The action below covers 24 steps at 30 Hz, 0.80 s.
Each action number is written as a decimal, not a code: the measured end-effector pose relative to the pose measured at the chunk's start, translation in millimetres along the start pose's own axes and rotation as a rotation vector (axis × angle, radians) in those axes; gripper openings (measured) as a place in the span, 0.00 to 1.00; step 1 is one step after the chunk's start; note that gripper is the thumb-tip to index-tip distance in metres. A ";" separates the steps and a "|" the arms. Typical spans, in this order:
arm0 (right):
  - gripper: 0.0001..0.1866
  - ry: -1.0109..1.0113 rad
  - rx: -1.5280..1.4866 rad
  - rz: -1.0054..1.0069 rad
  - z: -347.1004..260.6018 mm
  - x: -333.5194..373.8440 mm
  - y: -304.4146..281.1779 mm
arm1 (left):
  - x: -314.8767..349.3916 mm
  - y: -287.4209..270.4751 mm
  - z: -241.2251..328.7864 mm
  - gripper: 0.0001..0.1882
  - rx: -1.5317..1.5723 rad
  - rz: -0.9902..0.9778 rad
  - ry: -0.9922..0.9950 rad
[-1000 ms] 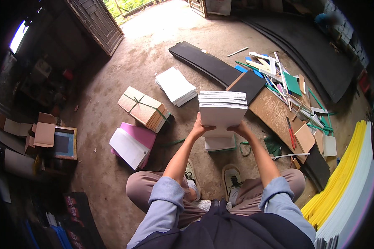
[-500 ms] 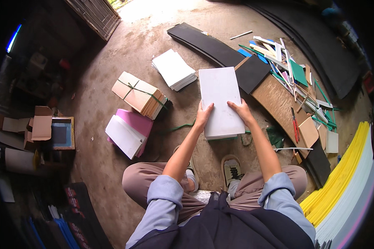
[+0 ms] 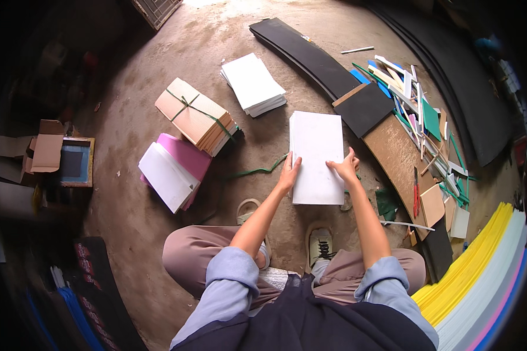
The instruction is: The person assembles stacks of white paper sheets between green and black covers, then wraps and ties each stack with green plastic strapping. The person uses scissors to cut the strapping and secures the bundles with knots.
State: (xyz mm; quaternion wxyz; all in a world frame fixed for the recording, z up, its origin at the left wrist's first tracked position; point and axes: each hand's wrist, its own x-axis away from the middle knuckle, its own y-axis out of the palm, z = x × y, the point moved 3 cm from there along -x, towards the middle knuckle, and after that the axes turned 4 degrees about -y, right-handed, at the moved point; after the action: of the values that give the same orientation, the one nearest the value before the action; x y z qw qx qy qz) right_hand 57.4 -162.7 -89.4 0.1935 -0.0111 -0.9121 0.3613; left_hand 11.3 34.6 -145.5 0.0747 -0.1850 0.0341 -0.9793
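1. A stack of white sheets [image 3: 317, 157] lies flat on the concrete floor [image 3: 129, 216], straight ahead of the squatting person's feet.
2. The left hand [image 3: 288, 174] rests on the stack's near left edge, fingers stretched out flat along it, not closed around anything.
3. The right hand [image 3: 345, 168] lies on the stack's near right edge, fingers spread and pressing on the top sheet, likewise not clenched.
4. A green strap [image 3: 255, 171] trails over the floor to the left of the stack, ending near the left hand.
5. A second white stack [image 3: 253, 83] sits beyond and to the left of the held stack, well apart from it.
6. A brown cardboard bundle [image 3: 196, 115] tied with green cord lies farther left of the stack; nearer the person, pink and white sheets [image 3: 173, 169] lie just beside that bundle.
7. Black boards [image 3: 328, 70] and a brown board [image 3: 397, 153] lie to the right of the stack, with coloured offcuts [image 3: 418, 111] scattered beyond them.
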 end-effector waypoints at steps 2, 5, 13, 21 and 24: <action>0.45 -0.145 0.025 0.120 -19.2 -12.9 -0.5 | -14.1 -9.3 1.5 0.38 0.227 0.120 0.046; 0.28 -0.394 -0.054 0.228 -70.8 -40.1 -3.8 | -40.3 -38.3 17.4 0.33 0.155 0.317 0.024; 0.17 -0.554 -0.108 -0.206 -190.3 -158.9 65.8 | -139.0 -76.0 59.2 0.35 0.005 0.626 0.056; 0.18 -0.443 -0.166 -0.213 -179.8 -222.4 143.7 | -179.7 -98.6 34.4 0.33 0.056 0.727 -0.160; 0.19 -0.392 -0.135 -0.223 -184.2 -216.3 153.7 | -172.9 -109.0 37.6 0.28 -0.037 0.798 -0.106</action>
State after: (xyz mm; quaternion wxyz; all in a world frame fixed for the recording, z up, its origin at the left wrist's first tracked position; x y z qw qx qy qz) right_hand 305.6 36.8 -143.7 0.0504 0.1472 -0.9499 0.2712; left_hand 169.6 168.1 -162.0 0.4474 -0.2087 0.1172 -0.8617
